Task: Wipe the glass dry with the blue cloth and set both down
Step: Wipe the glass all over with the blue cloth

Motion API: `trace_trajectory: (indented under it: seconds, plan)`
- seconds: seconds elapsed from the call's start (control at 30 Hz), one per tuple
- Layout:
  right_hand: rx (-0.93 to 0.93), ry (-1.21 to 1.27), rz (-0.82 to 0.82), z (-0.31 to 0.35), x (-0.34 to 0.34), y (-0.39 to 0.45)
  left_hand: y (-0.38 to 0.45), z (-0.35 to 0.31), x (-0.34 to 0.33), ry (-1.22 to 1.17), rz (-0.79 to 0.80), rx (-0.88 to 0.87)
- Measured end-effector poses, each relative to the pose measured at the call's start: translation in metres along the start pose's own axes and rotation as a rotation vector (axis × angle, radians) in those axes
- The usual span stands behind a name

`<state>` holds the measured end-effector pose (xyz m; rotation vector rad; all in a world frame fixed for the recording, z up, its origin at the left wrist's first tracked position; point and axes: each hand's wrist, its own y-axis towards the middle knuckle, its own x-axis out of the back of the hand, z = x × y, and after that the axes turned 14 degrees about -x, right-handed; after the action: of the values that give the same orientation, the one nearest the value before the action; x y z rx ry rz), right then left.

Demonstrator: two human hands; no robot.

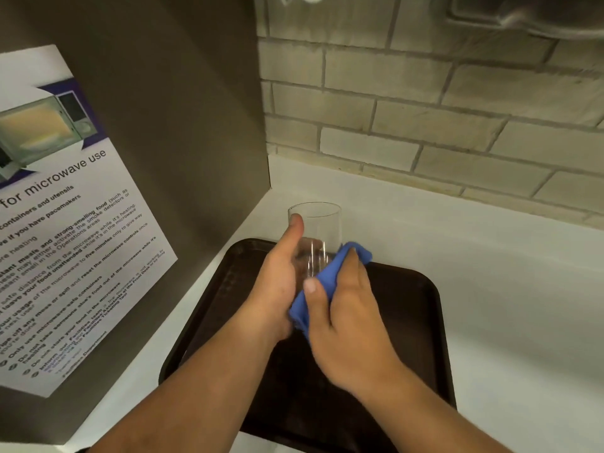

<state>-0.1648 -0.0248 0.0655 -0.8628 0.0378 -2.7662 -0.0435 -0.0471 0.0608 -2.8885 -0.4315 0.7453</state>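
From the head camera, looking down: two bare hands are over one dark brown tray (421, 322) that sits on a white counter (510, 289). One clear glass (318, 230) is up in the air above the far edge of the tray, upright with its open rim on top. The left hand (277, 286) is wrapped round its lower left side, thumb (292, 233) stretched up the wall of the glass almost to the rim. The right hand (343, 308) is clutching one blue cloth (330, 276), pressing it against the lower right of the glass, thumb across the front of the fabric and the other fingers behind. The cloth bunches out above the knuckles and hangs a little below the palm. Whether the base of the glass is covered by the cloth is hard to say, since both hands hide it.

On the left stands one grey panel (183, 125), and on it one printed sheet (65, 230) about microwave use, with one picture of a microwave at its top. Behind the counter runs a wall of pale bricks (425, 109). At the top right corner there is one blurred grey metallic shape (529, 14); I cannot tell what it is
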Motion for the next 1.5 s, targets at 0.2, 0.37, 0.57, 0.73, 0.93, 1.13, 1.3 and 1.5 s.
trace_trajectory:
  seconds: [0.2,0.37,0.57,0.73,0.93,1.13,1.3,1.5]
  plan:
    - [-0.182,0.379,-0.001,0.024,0.036,0.055,-0.007,-0.001,-0.002,-0.159,0.126,-0.011]
    - [-0.247,0.387,0.036,0.011,0.03,0.054,-0.006,0.0,-0.009,-0.055,0.064,0.016]
    - [-0.064,0.227,-0.121,0.012,0.03,0.05,-0.013,0.003,-0.016,0.119,0.06,-0.012]
    - [-0.188,0.349,-0.008,0.014,0.034,0.057,-0.011,-0.003,-0.017,-0.061,0.067,0.021]
    - [-0.077,0.006,0.106,-0.001,0.021,0.018,-0.001,-0.008,-0.015,0.036,-0.102,0.082]
    - [-0.021,0.092,-0.13,0.027,0.023,0.045,-0.008,-0.003,-0.011,0.045,0.038,0.015]
    - [-0.245,0.368,0.157,0.016,0.036,0.048,-0.001,-0.01,-0.008,-0.154,-0.012,0.005]
    - [0.068,0.114,-0.038,0.005,0.009,0.015,-0.001,-0.009,-0.005,0.132,-0.128,-0.003]
